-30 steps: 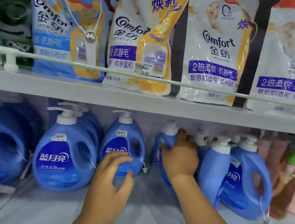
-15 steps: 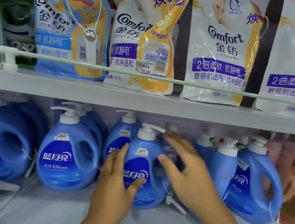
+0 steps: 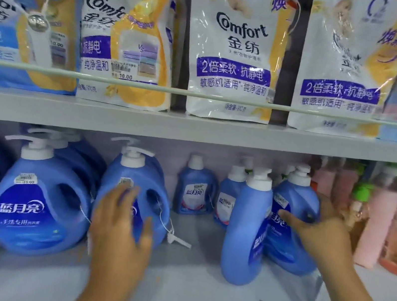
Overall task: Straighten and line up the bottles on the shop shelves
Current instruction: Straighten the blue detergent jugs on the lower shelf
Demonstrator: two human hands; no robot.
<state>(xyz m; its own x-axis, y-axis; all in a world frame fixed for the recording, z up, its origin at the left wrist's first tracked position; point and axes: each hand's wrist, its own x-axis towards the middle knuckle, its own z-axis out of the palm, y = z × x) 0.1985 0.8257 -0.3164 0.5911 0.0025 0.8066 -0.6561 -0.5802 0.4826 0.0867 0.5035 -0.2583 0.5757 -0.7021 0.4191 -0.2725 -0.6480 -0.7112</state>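
Blue pump bottles of detergent stand along the lower shelf [image 3: 197, 279]. My left hand [image 3: 123, 219] lies with spread fingers against the front of a large blue pump bottle [image 3: 150, 195] in the middle. Left of it stands another large blue bottle [image 3: 39, 202] with its label facing out. My right hand [image 3: 321, 228] reaches to a blue bottle [image 3: 294, 200] at the right, thumb on its label and fingers round its far side. A narrow blue bottle [image 3: 246, 226] stands edge-on just left of that hand. Two small blue bottles [image 3: 194, 191] stand at the back.
White and yellow refill pouches [image 3: 235, 51] fill the upper shelf behind a thin rail [image 3: 201, 95]. Pink and peach bottles [image 3: 376, 227] stand at the far right of the lower shelf. A white security tag [image 3: 177, 240] lies on the shelf. Green packs show below.
My right hand has moved right, from the middle bottle to the bottle at the right. My left hand stays on the middle pump bottle. The view has shifted closer and rightward.
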